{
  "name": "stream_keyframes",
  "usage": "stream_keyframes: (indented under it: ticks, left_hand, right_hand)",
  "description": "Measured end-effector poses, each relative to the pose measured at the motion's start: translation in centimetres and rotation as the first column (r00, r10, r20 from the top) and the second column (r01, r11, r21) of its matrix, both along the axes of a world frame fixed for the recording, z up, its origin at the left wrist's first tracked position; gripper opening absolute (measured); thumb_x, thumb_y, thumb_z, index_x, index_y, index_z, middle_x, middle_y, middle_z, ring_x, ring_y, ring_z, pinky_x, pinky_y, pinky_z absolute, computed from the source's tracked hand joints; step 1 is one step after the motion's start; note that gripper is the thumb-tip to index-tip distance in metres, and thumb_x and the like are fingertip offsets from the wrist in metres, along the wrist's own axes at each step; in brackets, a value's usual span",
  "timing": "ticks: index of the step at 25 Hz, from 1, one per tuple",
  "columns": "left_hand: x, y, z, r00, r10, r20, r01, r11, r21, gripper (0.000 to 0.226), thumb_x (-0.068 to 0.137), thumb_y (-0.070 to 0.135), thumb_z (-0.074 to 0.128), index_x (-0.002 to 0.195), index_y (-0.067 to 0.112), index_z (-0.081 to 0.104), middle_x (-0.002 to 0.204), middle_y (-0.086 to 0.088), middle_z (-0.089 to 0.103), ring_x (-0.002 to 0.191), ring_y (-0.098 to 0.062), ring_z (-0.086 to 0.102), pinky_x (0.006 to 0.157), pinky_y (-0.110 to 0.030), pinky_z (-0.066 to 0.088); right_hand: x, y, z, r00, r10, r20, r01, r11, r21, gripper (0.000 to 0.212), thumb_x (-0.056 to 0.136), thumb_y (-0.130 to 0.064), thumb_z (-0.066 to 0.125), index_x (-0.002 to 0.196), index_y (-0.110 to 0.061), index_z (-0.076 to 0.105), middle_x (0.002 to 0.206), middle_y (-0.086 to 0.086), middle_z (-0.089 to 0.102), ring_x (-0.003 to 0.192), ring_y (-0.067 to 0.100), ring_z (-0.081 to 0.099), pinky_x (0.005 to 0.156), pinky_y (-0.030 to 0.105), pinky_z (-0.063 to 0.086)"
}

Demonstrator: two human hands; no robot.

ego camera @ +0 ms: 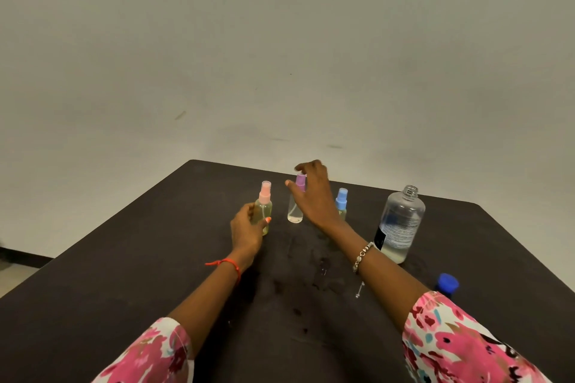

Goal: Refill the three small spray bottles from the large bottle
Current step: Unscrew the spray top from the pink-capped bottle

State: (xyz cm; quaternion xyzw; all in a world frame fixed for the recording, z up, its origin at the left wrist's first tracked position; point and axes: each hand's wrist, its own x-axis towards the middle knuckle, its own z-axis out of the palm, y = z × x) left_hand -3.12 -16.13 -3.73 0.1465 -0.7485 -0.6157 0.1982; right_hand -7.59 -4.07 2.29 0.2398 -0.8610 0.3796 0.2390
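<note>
standing in a row near the far side of the dark table [124,305] are the 3 small spray bottles: the pink-capped bottle [264,207] on the left, the purple-capped bottle [296,200] in the middle, and the blue-capped bottle [341,204] on the right, partly hidden behind the right wrist. the left hand [247,228] is wrapped around the lower body of the pink-capped bottle, probably to steady it upright on the table. the right hand [312,193] is spread open, fingers curved, just at the purple cap; whether a fingertip touches the cap cannot be told, but it grips nothing. that posture reads as a reach for the purple sprayer top, likely to unscrew it. the pink and blue bottles show yellowish liquid, while the purple one looks nearly empty with only a little at the bottom, so it is probably the 1 left to fill.

the large bottle [401,224] stands upright to the right, well apart from the row, its neck open and only a low level of clear liquid left. its blue cap [447,284] lies on the table nearer the person, beside the right sleeve. wet smears [320,270] mark the table between the arms, so spills are a real risk. the right forearm crosses in front of the blue-capped bottle and passes close by the large bottle, so a careless pull back could knock either. a bracelet [362,255] hangs on the right wrist and a red thread [228,264] on the left.
</note>
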Motion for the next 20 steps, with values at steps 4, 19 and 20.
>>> stream_keyframes:
  ticks: [4, 19, 20]
  left_hand:
    - [0.9, 1.3, 0.9, 0.996, -0.070, -0.052, 0.068, 0.997, -0.037, 0.037, 0.080, 0.005, 0.065, 0.115, 0.004, 0.055, 0.116, -0.013, 0.060, 0.108, -0.024, 0.057, 0.091, -0.033, 0.049]
    - [7.2, 4.4, 5.5, 0.897, -0.438, -0.060, 0.416, 0.883, -0.216, 0.040, 0.086, 0.009, 0.059, 0.124, 0.009, 0.048, 0.113, -0.004, 0.054, 0.107, -0.020, 0.053, 0.088, -0.028, 0.044]
    - [7.4, 4.5, 5.5, 0.879, -0.474, -0.046, 0.458, 0.868, -0.190, 0.040, 0.086, 0.009, 0.058, 0.125, 0.010, 0.048, 0.116, -0.007, 0.055, 0.110, -0.022, 0.053, 0.091, -0.030, 0.045]
  right_hand:
    - [1.5, 0.2, 0.9, 0.973, 0.116, 0.197, -0.128, 0.991, 0.049, 0.032, 0.080, -0.028, 0.067, 0.098, -0.003, 0.058, 0.096, 0.010, 0.056, 0.080, 0.011, 0.046, 0.062, 0.011, 0.034]
    - [6.9, 5.9, 7.2, 0.897, 0.263, 0.355, -0.345, 0.920, 0.188, 0.014, 0.078, -0.011, 0.069, 0.079, 0.002, 0.067, 0.073, 0.016, 0.062, 0.069, 0.017, 0.054, 0.068, 0.030, 0.045]
    - [7.0, 6.4, 7.4, 0.871, 0.298, 0.390, -0.389, 0.904, 0.178, 0.014, 0.078, -0.008, 0.068, 0.085, 0.005, 0.067, 0.080, 0.018, 0.065, 0.076, 0.020, 0.058, 0.076, 0.034, 0.049]
